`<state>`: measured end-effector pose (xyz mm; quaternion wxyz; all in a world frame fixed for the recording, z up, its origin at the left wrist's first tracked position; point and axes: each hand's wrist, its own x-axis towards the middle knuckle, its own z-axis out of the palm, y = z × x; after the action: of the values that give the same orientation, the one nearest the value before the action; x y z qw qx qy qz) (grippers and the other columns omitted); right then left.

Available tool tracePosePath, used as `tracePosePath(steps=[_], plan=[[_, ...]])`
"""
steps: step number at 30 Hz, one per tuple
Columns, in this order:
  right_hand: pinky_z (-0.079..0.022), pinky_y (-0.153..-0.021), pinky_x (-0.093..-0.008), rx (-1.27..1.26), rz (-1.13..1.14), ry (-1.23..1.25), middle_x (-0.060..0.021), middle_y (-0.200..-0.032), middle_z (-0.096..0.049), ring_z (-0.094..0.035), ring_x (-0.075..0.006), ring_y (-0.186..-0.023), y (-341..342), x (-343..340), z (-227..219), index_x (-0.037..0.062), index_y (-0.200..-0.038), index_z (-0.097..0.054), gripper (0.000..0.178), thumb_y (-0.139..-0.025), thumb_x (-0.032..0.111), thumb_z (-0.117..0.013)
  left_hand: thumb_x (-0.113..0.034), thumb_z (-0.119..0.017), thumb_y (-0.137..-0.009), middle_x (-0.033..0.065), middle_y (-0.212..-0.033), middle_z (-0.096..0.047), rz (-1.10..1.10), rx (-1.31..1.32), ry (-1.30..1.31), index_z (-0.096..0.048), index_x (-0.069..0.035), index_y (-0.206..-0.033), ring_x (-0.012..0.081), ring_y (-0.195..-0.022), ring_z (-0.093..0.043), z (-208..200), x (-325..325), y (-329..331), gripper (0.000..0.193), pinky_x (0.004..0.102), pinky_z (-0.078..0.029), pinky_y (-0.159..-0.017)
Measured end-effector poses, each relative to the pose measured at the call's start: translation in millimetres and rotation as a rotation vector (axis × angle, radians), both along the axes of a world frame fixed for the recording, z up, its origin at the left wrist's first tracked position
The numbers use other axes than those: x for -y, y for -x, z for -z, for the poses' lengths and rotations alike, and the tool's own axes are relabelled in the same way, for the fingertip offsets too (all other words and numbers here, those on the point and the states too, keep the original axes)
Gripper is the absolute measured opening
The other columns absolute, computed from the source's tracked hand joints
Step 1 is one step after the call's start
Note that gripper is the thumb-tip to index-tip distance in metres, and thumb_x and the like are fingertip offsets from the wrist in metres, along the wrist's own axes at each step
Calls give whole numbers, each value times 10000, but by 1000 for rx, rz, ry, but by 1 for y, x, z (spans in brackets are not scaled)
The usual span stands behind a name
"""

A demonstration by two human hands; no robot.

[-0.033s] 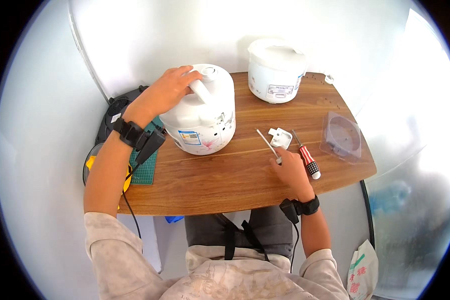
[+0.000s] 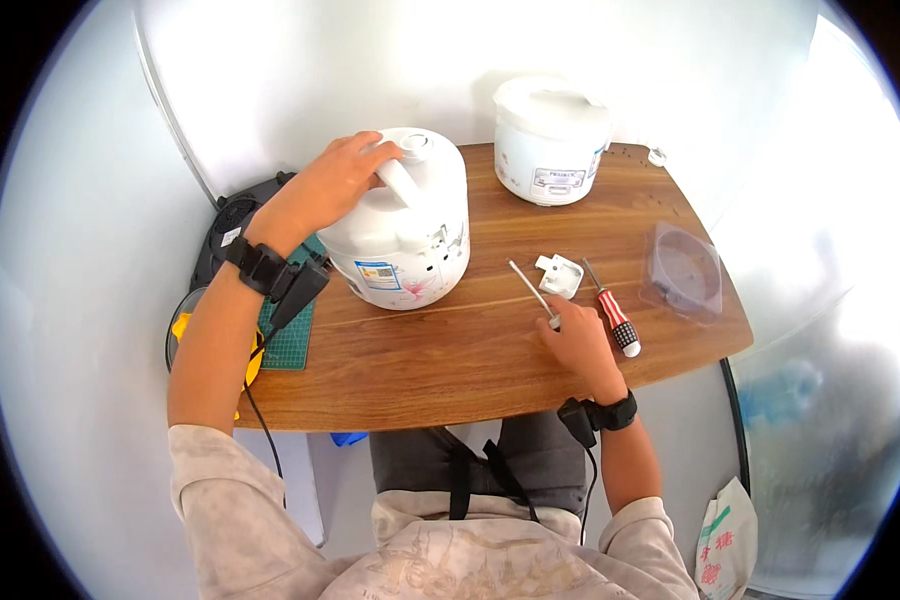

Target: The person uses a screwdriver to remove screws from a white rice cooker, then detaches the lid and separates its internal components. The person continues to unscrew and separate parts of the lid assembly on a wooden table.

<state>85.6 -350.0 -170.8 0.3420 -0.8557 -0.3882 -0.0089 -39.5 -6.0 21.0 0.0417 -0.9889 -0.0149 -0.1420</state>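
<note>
A white rice cooker with a flower print stands upright on the wooden table, left of the middle. My left hand is closed around the handle on its lid. On its front, small dark openings show where the body is uncovered. Low over the table to the right, my right hand grips a thin white rod by its near end, the far end pointing away and left. Just beyond the fingers lies a small white plastic cover. A screwdriver with a red, white and black handle rests right of that hand.
Another white rice cooker stands at the back. A clear plastic tray lies at the right, with tiny dark bits scattered behind it. Left of my forearm are a green cutting mat, a black device and something yellow.
</note>
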Motion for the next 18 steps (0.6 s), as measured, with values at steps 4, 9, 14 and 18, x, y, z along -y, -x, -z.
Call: tracePosePath(steps=[4, 9, 14, 18], plan=[[-540, -795, -545, -36, 3, 67, -225, -912, -726, -677, -458, -901, 8, 0, -4, 62, -1138, -675, 307, -888, 237, -707, -102, -509, -1019, 181, -1469, -490, 2, 6, 9, -576, -174, -1356, 384, -1297, -540, -2, 5, 1, 351, 434, -494, -1069], [-534, -831, -540, -79, 4, 72, -221, -939, -728, -673, -452, -943, 7, 0, -1, 48, -1151, -669, 324, -887, 232, -710, -82, -513, -1011, 185, -1438, -498, 17, 0, -23, -574, -164, -1343, 377, -1270, -555, -3, 3, 0, 348, 421, -515, -1029], [-520, -822, -523, -72, -7, 43, -239, -923, -712, -661, -454, -932, 5, 0, 6, 13, -1131, -664, 340, -871, 222, -727, -16, -569, -953, 171, -1297, -542, 27, -14, -10, -571, -154, -1301, 351, -1154, -603, -8, 2, -6, 374, 423, -533, -971], [-515, -815, -514, -61, -16, 13, -251, -901, -704, -657, -452, -911, 5, 3, 11, -1, -1129, -662, 353, -861, 215, -737, 21, -615, -920, 138, -1293, -532, -64, 28, 51, -595, -90, -1248, 346, -1142, -618, -10, 0, -15, 347, 420, -534, -954]])
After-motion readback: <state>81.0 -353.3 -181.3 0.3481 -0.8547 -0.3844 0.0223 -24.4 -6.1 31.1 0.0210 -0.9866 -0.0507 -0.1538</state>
